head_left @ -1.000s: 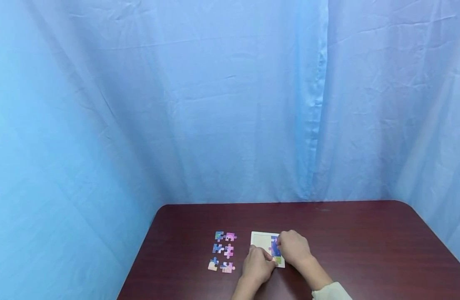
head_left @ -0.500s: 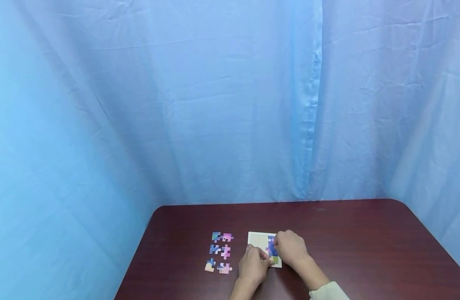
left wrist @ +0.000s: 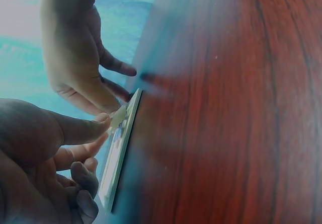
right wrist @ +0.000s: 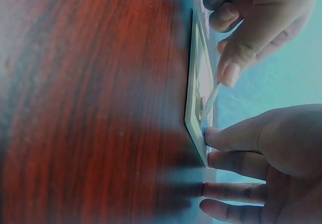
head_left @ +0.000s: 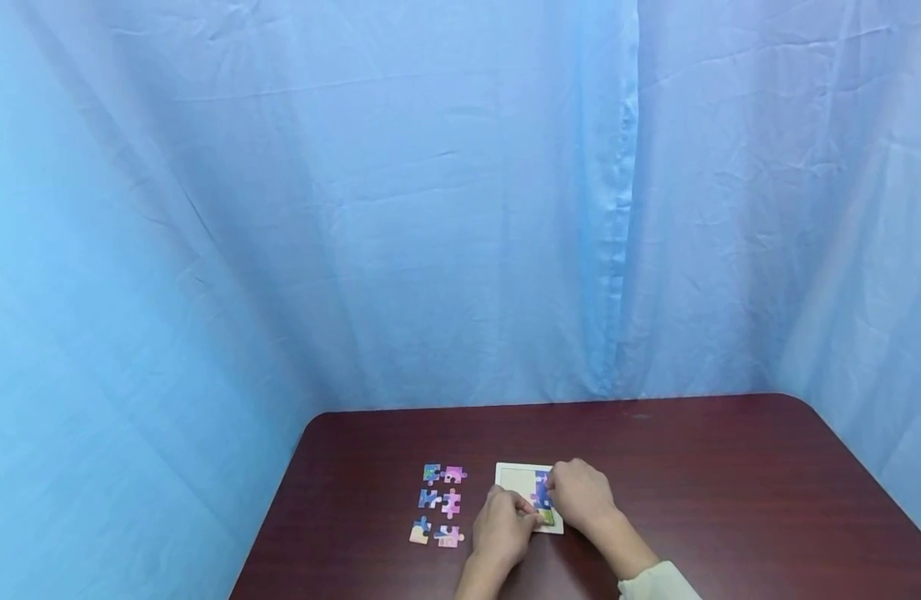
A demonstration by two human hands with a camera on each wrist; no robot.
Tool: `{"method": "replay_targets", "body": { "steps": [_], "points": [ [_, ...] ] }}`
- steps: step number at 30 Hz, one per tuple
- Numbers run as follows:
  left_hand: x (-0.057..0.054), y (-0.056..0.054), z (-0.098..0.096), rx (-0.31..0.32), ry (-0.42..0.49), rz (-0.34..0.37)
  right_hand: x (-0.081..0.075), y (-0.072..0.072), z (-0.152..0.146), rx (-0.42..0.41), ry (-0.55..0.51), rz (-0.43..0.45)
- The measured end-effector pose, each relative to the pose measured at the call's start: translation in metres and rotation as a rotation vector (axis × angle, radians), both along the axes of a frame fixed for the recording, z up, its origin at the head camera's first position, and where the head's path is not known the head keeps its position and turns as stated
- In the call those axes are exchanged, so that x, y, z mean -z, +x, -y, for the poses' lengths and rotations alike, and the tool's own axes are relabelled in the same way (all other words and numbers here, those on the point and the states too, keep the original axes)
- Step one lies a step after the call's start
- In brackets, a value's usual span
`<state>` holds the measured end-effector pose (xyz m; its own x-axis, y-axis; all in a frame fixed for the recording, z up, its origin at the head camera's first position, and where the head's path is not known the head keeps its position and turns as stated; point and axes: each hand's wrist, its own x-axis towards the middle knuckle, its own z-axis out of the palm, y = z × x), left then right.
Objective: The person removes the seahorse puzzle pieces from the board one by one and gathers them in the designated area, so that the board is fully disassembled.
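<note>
My left hand (head_left: 498,533) pinches a yellow-green jigsaw piece (head_left: 545,517) between thumb and finger at the near right corner of a pale puzzle tray (head_left: 516,481). In the right wrist view this piece (right wrist: 212,99) is tilted, one end raised toward the left fingertips and the other down at the tray. My right hand (head_left: 583,497) rests at the tray's right side, its thumb (right wrist: 215,137) on a blue part of the puzzle and its fingers fairly straight by the rim. Blue and purple pieces (head_left: 543,490) lie in the tray's right column, partly covered by the right hand.
Left of the tray, several loose pieces lie in two columns on the dark red table (head_left: 700,483), among them a pink one (head_left: 454,476) and a blue and cream one (head_left: 420,532). A blue curtain (head_left: 430,250) hangs behind the table.
The head view has shifted slightly. My left fingers have drawn back a little to the left, and the yellow-green piece now looks more tilted. The right hand stays at the tray's right side.
</note>
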<state>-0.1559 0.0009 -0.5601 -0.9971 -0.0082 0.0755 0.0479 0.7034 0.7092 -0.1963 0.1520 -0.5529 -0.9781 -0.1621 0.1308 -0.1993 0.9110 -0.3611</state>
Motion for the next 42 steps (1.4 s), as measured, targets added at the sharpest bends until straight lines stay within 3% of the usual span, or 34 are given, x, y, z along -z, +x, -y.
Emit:
{"method": "replay_targets", "body": {
  "steps": [6,13,25,33,42],
  "points": [
    [-0.001,0.004,0.007,0.005,-0.02,-0.025,-0.001,0.001,0.0,-0.001,0.006,0.001],
    [0.0,0.009,0.014,0.018,-0.124,-0.138,-0.001,0.001,0.0,-0.006,-0.005,-0.008],
    [0.0,0.016,0.032,0.115,-0.13,-0.217,-0.003,0.003,0.001,0.003,0.005,-0.009],
    [0.0,0.02,0.046,0.159,-0.183,-0.23,-0.001,0.002,0.001,0.006,0.009,0.002],
    [0.0,0.025,0.064,0.191,-0.136,-0.158,0.007,-0.003,0.002,0.014,0.039,0.002]
  ]
}}
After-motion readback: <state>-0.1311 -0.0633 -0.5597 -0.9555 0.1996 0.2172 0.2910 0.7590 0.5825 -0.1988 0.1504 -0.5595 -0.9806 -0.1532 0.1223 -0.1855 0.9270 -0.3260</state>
